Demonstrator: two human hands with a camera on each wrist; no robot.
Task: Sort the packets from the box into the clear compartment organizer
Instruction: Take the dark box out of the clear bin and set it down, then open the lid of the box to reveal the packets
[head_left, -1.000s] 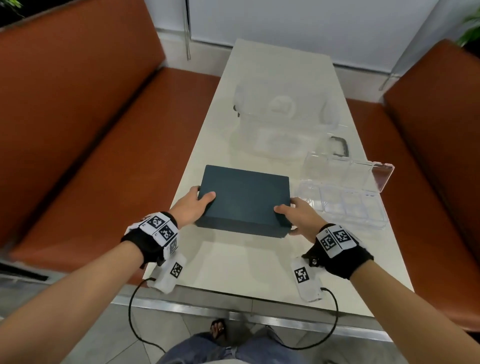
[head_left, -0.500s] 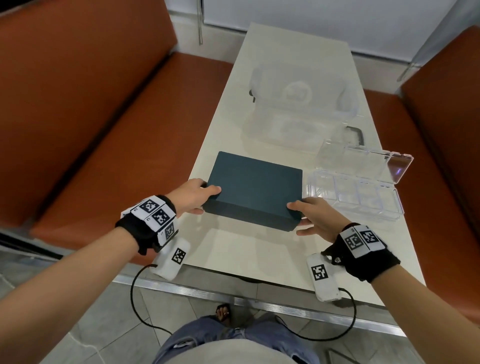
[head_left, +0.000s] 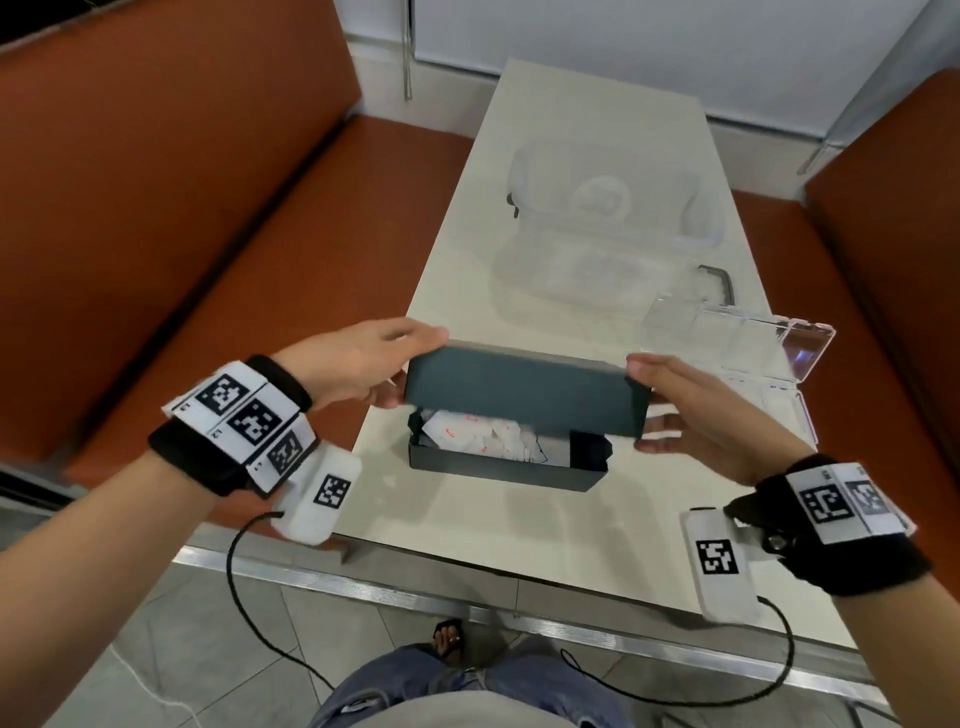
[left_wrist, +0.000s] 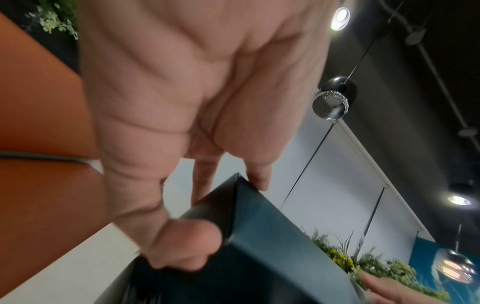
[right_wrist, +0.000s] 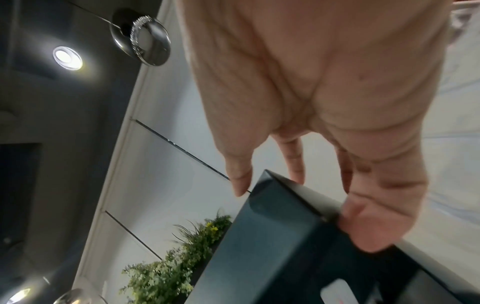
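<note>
A dark teal box lid (head_left: 524, 395) is lifted and tilted above its base (head_left: 498, 467), which stands on the white table (head_left: 452, 260). My left hand (head_left: 363, 364) grips the lid's left end (left_wrist: 259, 236) between thumb and fingers. My right hand (head_left: 691, 410) grips the lid's right end (right_wrist: 272, 236) the same way. Inside the base lie several white packets (head_left: 483, 436) with red print. The clear compartment organizer (head_left: 743, 358) stands open at the right of the box, partly behind my right hand.
A larger clear plastic container (head_left: 608, 234) with a dark handle sits farther back on the table. Orange bench seats (head_left: 260, 291) run along both sides. The table's metal front edge (head_left: 467, 592) is close to my legs.
The lid was shut on the box with both hands at its near corners. Now both hands have lifted it off the base, and the white packets inside show.
</note>
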